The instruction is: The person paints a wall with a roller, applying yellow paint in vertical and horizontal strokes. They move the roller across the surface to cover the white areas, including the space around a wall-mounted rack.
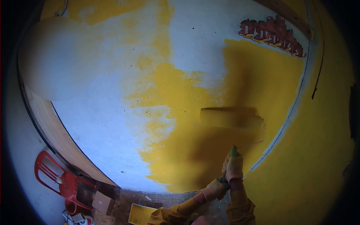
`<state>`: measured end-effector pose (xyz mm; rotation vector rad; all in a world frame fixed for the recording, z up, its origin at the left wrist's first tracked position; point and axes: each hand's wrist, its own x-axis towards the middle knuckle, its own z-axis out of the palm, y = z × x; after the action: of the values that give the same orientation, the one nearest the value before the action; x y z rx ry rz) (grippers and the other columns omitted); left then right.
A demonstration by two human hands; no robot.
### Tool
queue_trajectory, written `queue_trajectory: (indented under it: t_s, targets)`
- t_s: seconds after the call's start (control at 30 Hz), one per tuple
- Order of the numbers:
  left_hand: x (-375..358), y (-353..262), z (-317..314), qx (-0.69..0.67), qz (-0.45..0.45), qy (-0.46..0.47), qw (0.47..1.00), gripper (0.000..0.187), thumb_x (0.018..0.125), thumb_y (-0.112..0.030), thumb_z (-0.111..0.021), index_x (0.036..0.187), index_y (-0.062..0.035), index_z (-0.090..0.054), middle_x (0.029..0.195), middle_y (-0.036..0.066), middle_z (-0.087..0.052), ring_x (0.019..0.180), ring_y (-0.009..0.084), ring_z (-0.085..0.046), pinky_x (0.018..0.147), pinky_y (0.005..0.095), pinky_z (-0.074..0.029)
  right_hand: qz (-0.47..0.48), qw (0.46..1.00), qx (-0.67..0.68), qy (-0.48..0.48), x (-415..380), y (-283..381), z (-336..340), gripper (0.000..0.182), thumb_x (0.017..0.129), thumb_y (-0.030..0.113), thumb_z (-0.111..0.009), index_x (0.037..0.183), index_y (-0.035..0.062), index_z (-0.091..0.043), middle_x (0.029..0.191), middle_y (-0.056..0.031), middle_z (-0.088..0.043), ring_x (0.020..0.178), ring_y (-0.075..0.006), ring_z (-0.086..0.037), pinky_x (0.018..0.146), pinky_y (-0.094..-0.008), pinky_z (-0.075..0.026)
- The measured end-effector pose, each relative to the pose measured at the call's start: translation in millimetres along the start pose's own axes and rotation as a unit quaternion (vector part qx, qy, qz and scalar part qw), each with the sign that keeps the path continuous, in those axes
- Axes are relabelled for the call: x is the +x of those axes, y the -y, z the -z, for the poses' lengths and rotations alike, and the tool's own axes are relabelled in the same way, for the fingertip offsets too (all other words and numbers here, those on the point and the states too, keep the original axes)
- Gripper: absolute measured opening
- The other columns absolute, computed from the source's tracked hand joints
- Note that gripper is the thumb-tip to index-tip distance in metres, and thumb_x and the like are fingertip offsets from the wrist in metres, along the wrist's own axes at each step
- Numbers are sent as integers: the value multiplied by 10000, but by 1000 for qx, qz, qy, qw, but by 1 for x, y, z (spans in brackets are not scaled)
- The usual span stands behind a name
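A paint roller (231,117) coated in yellow lies against the wall, its sleeve roughly level and smeared by motion. Its thin wire frame bends down at the right to a green handle (233,151). Higher on that handle, my gloved right hand (234,167) is wrapped round it. Below and to the left, my left hand (215,189), also gloved, is closed round the lower part of the handle. Yellow paint covers the wall (198,52) around the roller, while whitish patches show to the left and above.
A yellow paint tray (139,214) sits on the floor beside my left forearm. At lower left are a red plastic chair (69,183), a cardboard box (102,202) and cluttered small items. Red raised lettering (272,35) is on the wall at upper right.
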<state>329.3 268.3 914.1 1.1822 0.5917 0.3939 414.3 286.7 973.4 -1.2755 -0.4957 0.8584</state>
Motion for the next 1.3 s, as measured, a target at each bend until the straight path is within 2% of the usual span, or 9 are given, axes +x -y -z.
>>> queue_trajectory:
  t_s: [0.23, 0.33, 0.7, 0.87, 1.07, 1.17, 1.2, 1.23, 1.3]
  targets:
    - [-10, -14, 4, 21, -14, 11, 1000, 107, 730, -157, -526, 709, -64, -476, 487, 8, -445, 366, 89, -418, 338, 225, -317, 46, 993, -101, -49, 1, -1, -6, 486, 848, 430, -355, 512, 80, -341, 366, -1, -322, 265, -123, -318, 278, -248, -260]
    - [-6, -13, 2, 21, -1, -11, 1000, 119, 736, -173, -530, 729, -60, -491, 490, 6, -449, 366, 85, -417, 338, 224, -314, 8, 1000, 5, -8, -1, 6, -6, 474, 844, 442, -364, 492, 151, -240, 391, 39, -200, 277, -83, -177, 272, -239, -141]
    - [13, 4, -9, 26, 7, -21, 999, 156, 748, -214, -534, 786, -65, -512, 512, -5, -463, 383, 71, -421, 345, 221, -317, 16, 999, -29, -2, 12, -5, 10, 473, 851, 433, -352, 491, 148, -238, 390, 41, -202, 279, -84, -183, 267, -237, -156]
    - [33, 4, -12, 68, -62, -36, 995, 165, 773, -253, -495, 803, -91, -509, 511, -12, -462, 384, 68, -419, 342, 223, -320, 71, 993, -95, -8, 23, 1, 12, 459, 854, 419, -350, 500, 143, -255, 387, 38, -218, 274, -85, -203, 260, -235, -181]
    - [31, 2, -20, 91, 38, -75, 992, 223, 763, -275, -517, 847, -71, -547, 608, 10, -527, 444, 77, -468, 390, 232, -357, -3, 996, -85, 22, 32, -11, 20, 456, 856, 414, -350, 502, 139, -268, 385, 37, -228, 271, -81, -222, 258, -234, -181]
    - [36, -19, -18, 107, -30, -80, 991, 253, 767, -292, -506, 872, -68, -556, 644, 21, -546, 506, 83, -493, 458, 239, -392, 33, 997, -46, 57, 42, 8, 15, 457, 854, 418, -352, 503, 139, -270, 383, 35, -231, 269, -82, -222, 256, -239, -177]
    - [36, -25, -22, 104, -119, -120, 980, 160, 764, -205, -473, 709, -57, -491, 471, 23, -458, 383, 100, -441, 349, 249, -324, 72, 993, -77, 45, 51, 6, 12, 457, 852, 421, -356, 504, 135, -276, 385, 33, -233, 273, -85, -230, 262, -240, -186]
    - [38, -19, -19, 103, -115, -120, 981, 160, 764, -205, -473, 709, -57, -491, 471, 23, -458, 383, 100, -441, 349, 249, -324, 111, 987, -108, 32, 58, 1, 11, 458, 850, 423, -361, 505, 131, -282, 386, 32, -236, 276, -88, -238, 269, -241, -195]
    - [48, 4, -5, 106, -48, -75, 990, 304, 758, -310, -505, 909, -51, -560, 705, 37, -573, 565, 93, -513, 527, 247, -413, 158, 973, -166, 19, 66, -29, 22, 466, 852, 415, -360, 562, 50, -369, 399, -30, -303, 329, -153, -339, 323, -296, -263]
